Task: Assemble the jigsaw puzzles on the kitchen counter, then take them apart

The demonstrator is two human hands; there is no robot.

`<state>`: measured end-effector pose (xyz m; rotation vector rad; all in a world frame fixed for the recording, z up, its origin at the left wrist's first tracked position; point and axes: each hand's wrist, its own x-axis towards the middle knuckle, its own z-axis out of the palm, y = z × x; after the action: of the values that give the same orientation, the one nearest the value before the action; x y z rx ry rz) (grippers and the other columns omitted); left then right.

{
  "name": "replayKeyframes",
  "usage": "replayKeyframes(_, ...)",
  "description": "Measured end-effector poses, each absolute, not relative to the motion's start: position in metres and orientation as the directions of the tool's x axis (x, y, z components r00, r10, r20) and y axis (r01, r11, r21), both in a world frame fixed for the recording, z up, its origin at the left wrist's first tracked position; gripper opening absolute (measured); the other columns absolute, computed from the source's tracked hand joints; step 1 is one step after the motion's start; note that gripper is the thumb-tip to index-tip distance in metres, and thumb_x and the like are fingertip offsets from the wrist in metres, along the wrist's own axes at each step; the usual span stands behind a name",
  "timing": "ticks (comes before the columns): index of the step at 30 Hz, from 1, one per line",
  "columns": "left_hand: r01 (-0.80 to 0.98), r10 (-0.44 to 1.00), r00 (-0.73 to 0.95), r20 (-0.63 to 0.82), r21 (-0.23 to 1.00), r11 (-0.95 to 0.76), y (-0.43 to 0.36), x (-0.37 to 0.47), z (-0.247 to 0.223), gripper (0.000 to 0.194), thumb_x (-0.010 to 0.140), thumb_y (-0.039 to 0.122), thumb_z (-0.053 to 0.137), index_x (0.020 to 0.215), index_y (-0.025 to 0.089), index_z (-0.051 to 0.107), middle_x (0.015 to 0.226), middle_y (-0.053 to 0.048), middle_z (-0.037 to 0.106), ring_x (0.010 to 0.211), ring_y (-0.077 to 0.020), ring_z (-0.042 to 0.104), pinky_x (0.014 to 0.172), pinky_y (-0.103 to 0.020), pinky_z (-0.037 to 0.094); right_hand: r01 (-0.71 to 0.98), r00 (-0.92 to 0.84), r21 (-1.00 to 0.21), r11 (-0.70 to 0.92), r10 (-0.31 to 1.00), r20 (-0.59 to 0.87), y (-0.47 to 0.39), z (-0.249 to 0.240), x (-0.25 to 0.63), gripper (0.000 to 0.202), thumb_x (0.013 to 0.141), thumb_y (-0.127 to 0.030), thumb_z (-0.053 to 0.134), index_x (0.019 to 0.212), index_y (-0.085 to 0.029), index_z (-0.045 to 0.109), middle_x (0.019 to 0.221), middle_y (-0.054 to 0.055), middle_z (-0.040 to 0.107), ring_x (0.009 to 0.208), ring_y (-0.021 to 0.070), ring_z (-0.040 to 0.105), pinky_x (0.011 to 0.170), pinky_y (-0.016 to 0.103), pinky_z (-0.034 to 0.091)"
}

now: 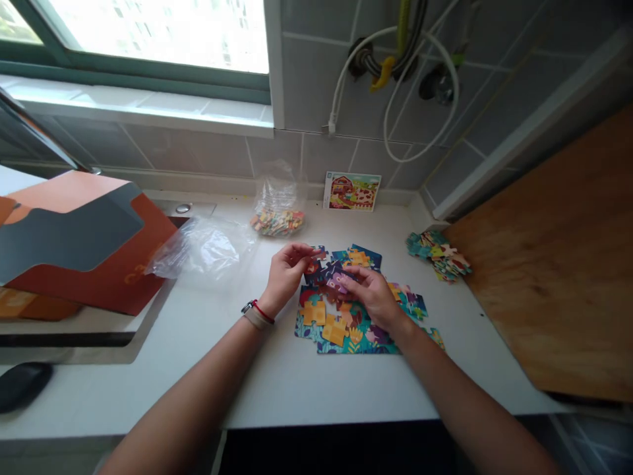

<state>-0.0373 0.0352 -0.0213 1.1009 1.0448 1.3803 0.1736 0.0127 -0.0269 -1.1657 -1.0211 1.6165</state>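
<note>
A partly assembled jigsaw puzzle (366, 340) in teal, purple and dark blue lies on the white counter, with loose yellow-orange pieces (336, 329) resting on it. My right hand (376, 298) reaches over its middle, thumb and fingers closed on a purple puzzle piece (338, 280). At the puzzle's upper left, my left hand (287, 274) pinches the edge of a dark puzzle piece (313, 269); the fingertips partly cover it. A watch and a red band circle my left wrist.
A clear bag of puzzle pieces (277, 221) and a crumpled plastic bag (210, 247) lie left of the puzzle. A farm picture card (352, 191) leans at the wall. More pieces (440, 255) are heaped by the wooden panel (554, 264). An orange box (133, 264) stands left.
</note>
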Motion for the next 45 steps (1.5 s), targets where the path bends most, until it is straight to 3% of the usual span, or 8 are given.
replayKeyframes(5,-0.208,0.993,0.082,0.086,0.976,-0.068,0.020,-0.022,-0.012,0.020,0.086,0.031,0.077,0.094,0.020,0.063,0.107,-0.010,0.080,0.112,-0.0289,0.076,0.092,-0.043,0.062,-0.200,-0.252,-0.936,-0.290,0.938,-0.237,0.014,-0.027,0.172,0.045,0.065,-0.048,0.096,0.090,-0.021,0.072,0.084,0.001,0.078,0.069,0.0188,0.076,0.064,0.031,0.066)
replayKeyframes(12,-0.211,0.982,0.157,0.106,0.975,-0.072,0.014,-0.014,-0.015,0.026,0.092,0.041,0.075,0.104,0.021,0.064,0.115,-0.010,0.079,0.117,-0.0274,0.073,0.102,-0.045,0.058,-0.198,-0.348,-0.946,-0.256,0.921,-0.176,0.013,-0.027,0.171,0.042,0.070,-0.045,0.093,0.098,-0.020,0.074,0.087,0.004,0.080,0.075,0.0211,0.078,0.065,0.030,0.064)
replayKeyframes(15,0.067,0.972,0.088,0.218,0.972,-0.224,0.026,-0.029,-0.022,0.026,0.100,0.045,0.062,0.112,0.022,0.066,0.120,-0.011,0.075,0.119,-0.0271,0.070,0.105,-0.046,0.056,-0.211,-0.285,-0.955,-0.210,0.948,-0.145,0.018,-0.025,0.178,0.039,0.072,-0.046,0.092,0.094,-0.019,0.075,0.087,0.005,0.079,0.073,0.0199,0.075,0.058,0.028,0.062)
replayKeyframes(18,0.492,0.940,0.100,0.327,0.805,-0.333,0.041,-0.047,-0.033,0.031,0.097,0.041,0.065,0.121,0.021,0.066,0.128,-0.013,0.071,0.126,-0.0307,0.064,0.113,-0.051,0.048,-0.294,-0.097,-0.941,-0.166,0.985,-0.143,0.026,-0.022,0.189,0.040,0.068,-0.044,0.094,0.095,-0.022,0.074,0.089,0.002,0.078,0.070,0.0163,0.071,0.053,0.024,0.058)
replayKeyframes(22,0.659,0.931,0.200,0.305,0.661,-0.358,0.053,-0.057,-0.050,0.058,0.090,0.042,0.072,0.142,0.020,0.057,0.145,-0.018,0.062,0.146,-0.0399,0.047,0.123,-0.057,0.036,-0.378,0.005,-0.910,-0.171,0.982,-0.186,0.036,-0.019,0.200,0.040,0.066,-0.041,0.094,0.093,-0.022,0.072,0.087,0.001,0.078,0.067,0.0126,0.068,0.051,0.019,0.054)
replayKeyframes(27,0.704,0.917,0.279,0.286,0.589,-0.398,0.055,-0.056,-0.060,0.057,0.095,0.041,0.065,0.147,0.021,0.055,0.148,-0.018,0.061,0.149,-0.0425,0.044,0.121,-0.060,0.034,-0.429,-0.003,-0.881,-0.199,0.976,-0.219,0.037,-0.018,0.201,0.036,0.065,-0.037,0.093,0.090,-0.021,0.072,0.083,0.001,0.078,0.064,0.0112,0.065,0.049,0.017,0.053)
replayKeyframes(36,0.688,0.914,0.260,0.313,0.604,-0.403,0.058,-0.054,-0.048,0.036,0.089,0.030,0.070,0.124,0.024,0.066,0.123,-0.012,0.073,0.122,-0.0341,0.065,0.111,-0.052,0.046,-0.422,-0.050,-0.879,-0.220,0.974,-0.220,0.036,-0.023,0.198,0.030,0.068,-0.031,0.091,0.089,-0.020,0.073,0.082,0.001,0.077,0.063,0.0117,0.066,0.050,0.019,0.054)
replayKeyframes(45,0.450,0.961,0.085,0.262,0.851,-0.272,0.053,-0.048,-0.042,0.039,0.082,0.025,0.074,0.119,0.023,0.064,0.107,-0.005,0.066,0.097,-0.0208,0.071,0.093,-0.039,0.058,-0.397,-0.076,-0.898,-0.188,0.982,-0.172,0.034,-0.025,0.196,0.031,0.069,-0.033,0.092,0.091,-0.021,0.074,0.079,-0.001,0.076,0.062,0.0104,0.065,0.052,0.019,0.054)
